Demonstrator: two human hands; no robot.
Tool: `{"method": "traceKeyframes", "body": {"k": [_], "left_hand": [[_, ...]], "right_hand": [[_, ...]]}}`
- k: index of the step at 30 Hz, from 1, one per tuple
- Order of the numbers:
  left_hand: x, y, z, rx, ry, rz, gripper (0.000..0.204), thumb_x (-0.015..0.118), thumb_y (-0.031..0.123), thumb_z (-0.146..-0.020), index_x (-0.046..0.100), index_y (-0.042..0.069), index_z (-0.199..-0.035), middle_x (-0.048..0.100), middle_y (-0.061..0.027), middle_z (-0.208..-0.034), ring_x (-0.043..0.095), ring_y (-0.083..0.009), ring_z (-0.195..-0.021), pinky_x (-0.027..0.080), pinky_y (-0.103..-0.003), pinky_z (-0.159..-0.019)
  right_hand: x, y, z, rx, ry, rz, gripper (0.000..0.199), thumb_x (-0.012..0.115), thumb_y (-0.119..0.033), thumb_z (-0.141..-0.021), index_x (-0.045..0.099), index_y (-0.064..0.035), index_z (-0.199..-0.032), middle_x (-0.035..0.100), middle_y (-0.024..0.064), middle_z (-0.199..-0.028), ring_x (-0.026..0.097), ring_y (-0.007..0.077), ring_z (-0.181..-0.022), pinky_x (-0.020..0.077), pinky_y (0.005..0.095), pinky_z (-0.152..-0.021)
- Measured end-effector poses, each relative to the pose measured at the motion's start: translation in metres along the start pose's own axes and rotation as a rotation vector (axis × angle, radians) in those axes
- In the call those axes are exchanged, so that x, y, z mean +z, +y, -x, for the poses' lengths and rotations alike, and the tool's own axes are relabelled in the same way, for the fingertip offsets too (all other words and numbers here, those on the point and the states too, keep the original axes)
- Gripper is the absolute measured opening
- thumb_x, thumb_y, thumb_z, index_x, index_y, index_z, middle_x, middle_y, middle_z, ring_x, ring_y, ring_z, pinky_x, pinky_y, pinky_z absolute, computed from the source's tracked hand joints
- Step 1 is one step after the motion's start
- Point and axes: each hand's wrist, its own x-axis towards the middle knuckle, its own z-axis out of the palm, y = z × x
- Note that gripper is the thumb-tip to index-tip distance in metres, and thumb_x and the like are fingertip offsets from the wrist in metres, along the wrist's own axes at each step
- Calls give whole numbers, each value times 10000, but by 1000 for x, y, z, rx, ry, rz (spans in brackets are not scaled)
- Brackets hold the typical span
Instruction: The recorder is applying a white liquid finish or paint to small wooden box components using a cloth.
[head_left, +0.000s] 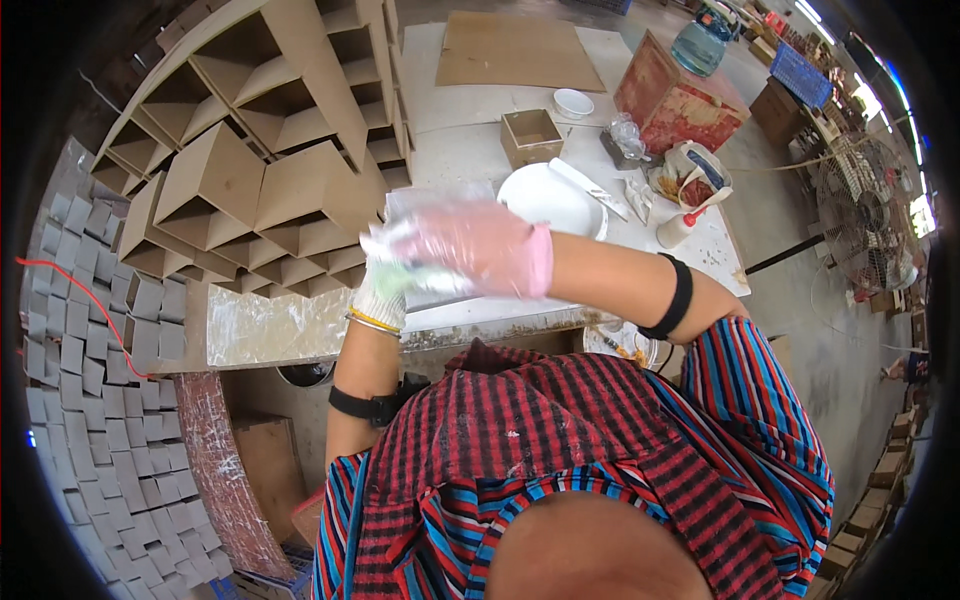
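— On the white worktable (470, 120), what containers do you see?

— A small open cardboard box (530, 136), which looks empty, and behind it a little white bowl (573, 102); I can't see into it. A white round plate (550, 198) lies nearer, with a flat white strip (590, 188) across its edge. To the right sits an open plastic bag (690, 180) with something red and white inside, plus a white squeeze bottle (678, 228) with a red tip.

— And the hands?

— They're together over the table's near edge. The right hand (480, 245), in a thin pink glove, lies across the left hand (385, 280), which wears a knitted white glove. Between them is a clear plastic sheet (430, 205), possibly a bag; motion blur hides who is gripping it, so I cannot tell.

— What crowds the space?

— Stacked open-faced cardboard trays (260, 150) fill the left, right against the hands. A flat cardboard sheet (515, 50) lies at the far end, a red printed carton (675, 95) stands beside it, and a floor fan (865, 215) stands off to the right.
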Motion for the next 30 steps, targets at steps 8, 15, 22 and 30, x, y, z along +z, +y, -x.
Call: {"method": "traceKeyframes", "body": {"k": [8, 15, 22, 30], "left_hand": [[-10, 1, -1, 12, 77, 29, 506, 414, 460, -939, 491, 65, -1246, 568, -91, -1173, 577, -222, -1009, 496, -333, -852], [-15, -4, 4, -29, 121, 34, 505, 406, 462, -941, 489, 70, -1248, 565, -91, -1178, 574, -227, -1016, 494, -339, -857], [-17, -2, -7, -22, 115, 35, 509, 369, 478, -946, 484, 88, -1252, 562, -95, -1187, 565, -251, -1039, 484, -371, -878], [15, 0, 11, -76, 108, 57, 516, 357, 482, -947, 483, 86, -1253, 555, -99, -1201, 559, -257, -1053, 480, -382, -887]], "right_hand": [[3, 19, -16, -78, 253, -80, 425, 566, -133, -838, 475, -128, -1253, 547, 110, -1140, 541, 311, -1023, 458, 394, -845], [9, 21, -22, -8, 68, 88, 412, 562, -153, -860, 470, -95, -1257, 551, 111, -1139, 540, 292, -1045, 449, 380, -873], [6, 17, -11, -88, 220, 43, 424, 609, -193, -829, 481, -175, -1233, 543, 101, -1098, 562, 269, -996, 475, 388, -854], [-11, 77, -14, 56, 148, 8, 464, 623, -82, -798, 484, -96, -1241, 536, 116, -1169, 539, 278, -1052, 441, 362, -904]]}}
